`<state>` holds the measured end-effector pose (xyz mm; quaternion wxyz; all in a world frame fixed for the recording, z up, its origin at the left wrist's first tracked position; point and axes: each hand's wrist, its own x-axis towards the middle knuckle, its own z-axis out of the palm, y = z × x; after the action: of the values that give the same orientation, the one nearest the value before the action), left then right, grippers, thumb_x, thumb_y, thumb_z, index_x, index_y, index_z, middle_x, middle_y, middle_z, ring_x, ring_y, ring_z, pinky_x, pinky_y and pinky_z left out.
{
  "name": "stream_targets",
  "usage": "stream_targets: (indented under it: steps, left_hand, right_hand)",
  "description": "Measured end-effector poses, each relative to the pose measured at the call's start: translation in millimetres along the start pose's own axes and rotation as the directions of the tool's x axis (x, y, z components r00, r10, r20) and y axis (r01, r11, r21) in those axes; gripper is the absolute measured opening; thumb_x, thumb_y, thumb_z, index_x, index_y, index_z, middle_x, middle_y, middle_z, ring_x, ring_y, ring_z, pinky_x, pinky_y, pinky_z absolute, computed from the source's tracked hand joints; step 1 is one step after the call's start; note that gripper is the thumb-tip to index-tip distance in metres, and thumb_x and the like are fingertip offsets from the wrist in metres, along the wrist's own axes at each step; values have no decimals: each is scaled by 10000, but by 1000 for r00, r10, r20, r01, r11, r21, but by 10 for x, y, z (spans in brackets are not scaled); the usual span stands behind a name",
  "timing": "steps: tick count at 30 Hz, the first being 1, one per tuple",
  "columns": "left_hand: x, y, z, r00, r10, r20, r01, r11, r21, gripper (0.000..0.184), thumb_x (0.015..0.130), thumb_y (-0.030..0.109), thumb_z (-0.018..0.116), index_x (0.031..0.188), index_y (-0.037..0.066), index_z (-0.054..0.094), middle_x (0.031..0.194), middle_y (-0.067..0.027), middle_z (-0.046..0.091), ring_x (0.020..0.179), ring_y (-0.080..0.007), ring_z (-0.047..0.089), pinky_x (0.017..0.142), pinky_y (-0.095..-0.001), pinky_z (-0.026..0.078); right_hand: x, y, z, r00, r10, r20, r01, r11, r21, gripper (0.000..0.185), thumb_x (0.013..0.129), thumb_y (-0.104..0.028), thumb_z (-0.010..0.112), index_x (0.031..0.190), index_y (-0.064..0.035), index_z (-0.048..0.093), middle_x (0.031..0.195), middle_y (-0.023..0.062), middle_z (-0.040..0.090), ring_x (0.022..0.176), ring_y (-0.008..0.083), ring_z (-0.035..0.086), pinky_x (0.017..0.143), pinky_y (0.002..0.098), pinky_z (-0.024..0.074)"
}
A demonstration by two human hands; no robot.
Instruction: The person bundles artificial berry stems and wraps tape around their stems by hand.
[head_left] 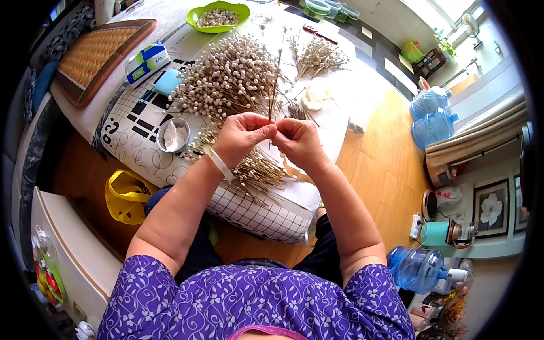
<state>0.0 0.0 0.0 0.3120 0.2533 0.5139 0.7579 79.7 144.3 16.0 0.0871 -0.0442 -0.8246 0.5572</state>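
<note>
My left hand point(245, 135) and my right hand point(298, 141) meet over the table, fingertips pinched together on a thin brown stem point(273, 102) that stands roughly upright between them. Behind them spreads a large heap of white-tipped stems point(229, 73). Under my left wrist lies a bundle of thin stems point(255, 173). A small bunch of stems point(300, 112) is just beyond my right hand, near a cream-coloured roll point(317, 93). Farther back right is a looser spray of stems point(320, 55).
A green bowl point(218, 17) of small pieces stands at the far edge. On the left are a cup with white contents point(173, 136), a light blue object point(168, 83) and a tissue pack point(148, 61). A yellow bag point(126, 198) hangs below the table's left side.
</note>
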Motion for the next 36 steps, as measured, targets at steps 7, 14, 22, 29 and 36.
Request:
stream_targets:
  steps: [7, 14, 22, 29, 36]
  left_hand:
    - [8, 35, -11, 998, 18, -59, -15, 999, 52, 73, 785, 39, 621, 840, -10, 620, 797, -82, 635, 726, -122, 605, 690, -230, 499]
    - [-8, 131, -16, 999, -2, 32, 0, 997, 81, 88, 816, 57, 586, 842, -21, 620, 698, -62, 614, 625, -101, 549, 601, -219, 456]
    - [-51, 109, 106, 999, -33, 29, 29, 990, 139, 105, 811, 74, 600, 829, -29, 590, 702, -48, 598, 628, -97, 546, 595, -215, 453]
    - [-119, 225, 122, 990, -98, 99, 94, 995, 42, 109, 835, 92, 568, 844, -10, 604, 724, -42, 605, 639, -91, 554, 615, -206, 457]
    - [-113, 214, 32, 985, -114, 128, 132, 982, -138, 117, 813, 89, 600, 856, -19, 613, 747, -80, 627, 666, -128, 600, 637, -238, 499]
  right_hand:
    - [-30, -110, -22, 997, -73, -4, 73, 995, -67, 131, 748, -108, 630, 753, 23, 619, 542, 97, 550, 479, 84, 466, 472, 250, 402]
    - [25, -49, -269, 991, 48, 126, -80, 960, 269, 194, 792, -165, 636, 873, 11, 624, 707, 24, 602, 614, 53, 521, 540, 194, 423]
    - [63, -65, -88, 999, 45, -7, -35, 859, 511, 129, 786, -108, 636, 787, 15, 599, 708, 19, 595, 643, 52, 516, 571, 188, 415]
    - [97, -4, -77, 1000, -9, 24, -6, 812, 583, 111, 797, -136, 624, 761, -34, 596, 650, -38, 542, 563, 16, 451, 496, 164, 351]
    - [178, -41, -207, 993, -95, 76, 21, 745, 667, 147, 844, -148, 569, 808, -8, 600, 649, 27, 573, 539, 66, 497, 507, 197, 415]
